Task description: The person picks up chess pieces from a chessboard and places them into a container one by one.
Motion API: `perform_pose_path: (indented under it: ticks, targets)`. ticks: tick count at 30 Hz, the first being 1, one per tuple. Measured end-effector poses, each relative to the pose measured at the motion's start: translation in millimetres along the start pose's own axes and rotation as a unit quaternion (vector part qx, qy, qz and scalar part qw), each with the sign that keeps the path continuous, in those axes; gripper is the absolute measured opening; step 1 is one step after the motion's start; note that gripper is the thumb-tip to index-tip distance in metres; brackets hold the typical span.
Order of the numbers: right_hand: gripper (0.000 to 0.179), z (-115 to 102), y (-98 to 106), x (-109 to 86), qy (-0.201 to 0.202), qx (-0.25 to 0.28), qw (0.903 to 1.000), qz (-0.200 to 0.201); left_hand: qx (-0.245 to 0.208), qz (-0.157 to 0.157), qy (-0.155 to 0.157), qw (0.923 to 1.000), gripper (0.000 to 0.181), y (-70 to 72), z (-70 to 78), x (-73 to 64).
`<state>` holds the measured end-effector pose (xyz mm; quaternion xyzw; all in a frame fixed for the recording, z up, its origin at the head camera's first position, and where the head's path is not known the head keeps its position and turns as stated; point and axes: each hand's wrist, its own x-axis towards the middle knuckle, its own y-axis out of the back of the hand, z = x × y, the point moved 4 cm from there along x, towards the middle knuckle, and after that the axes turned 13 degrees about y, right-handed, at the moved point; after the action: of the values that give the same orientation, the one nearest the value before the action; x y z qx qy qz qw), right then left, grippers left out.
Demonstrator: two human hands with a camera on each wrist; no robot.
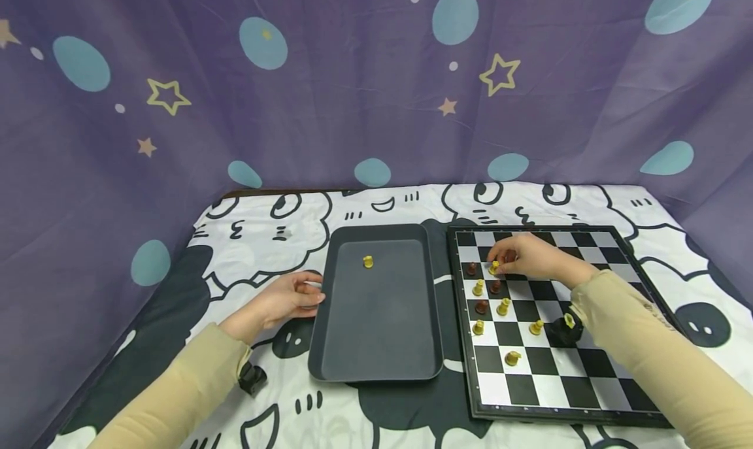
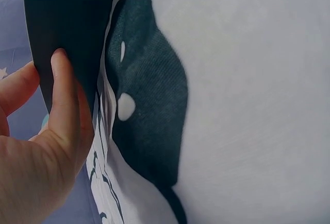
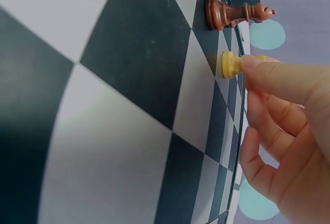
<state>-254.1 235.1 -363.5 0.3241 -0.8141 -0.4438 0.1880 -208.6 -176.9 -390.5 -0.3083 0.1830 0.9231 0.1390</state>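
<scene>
My right hand [image 1: 526,256] is over the far left part of a chessboard [image 1: 594,415]. Its thumb and fingertips pinch a yellow chess piece [image 3: 230,65], whose upper part they mostly cover. Beside that piece stands a brown bishop [image 3: 227,15], seen close up in the right wrist view. My left hand [image 1: 288,300] is at the left side of a dark grey baking tray [image 1: 376,318]. In the left wrist view its fairly straight fingers [image 2: 63,87] touch the tray's outer wall, with the thumb at the rim. One small yellow chess piece [image 1: 368,261] is in the tray.
Several yellow and brown chess pieces stand on the board's left half, among them a yellow one [image 1: 513,358] near the front. A cartoon-print cloth [image 1: 259,240] covers the table. Behind it hangs a purple curtain [image 1: 353,109].
</scene>
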Motion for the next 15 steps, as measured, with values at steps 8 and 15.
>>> perform_pose_path:
  ticks: [8,15]
  targets:
    - [0.013,0.2,-2.5,0.1,-0.001,-0.003,1.0,-0.005,-0.001,0.001,0.007,1.0,0.054,-0.3,-1.1,0.1]
    - [0.011,1.2,-2.3,0.0,0.003,-0.006,1.0,-0.001,0.004,0.006,0.0,1.0,0.054,-0.6,-0.2,-0.1]
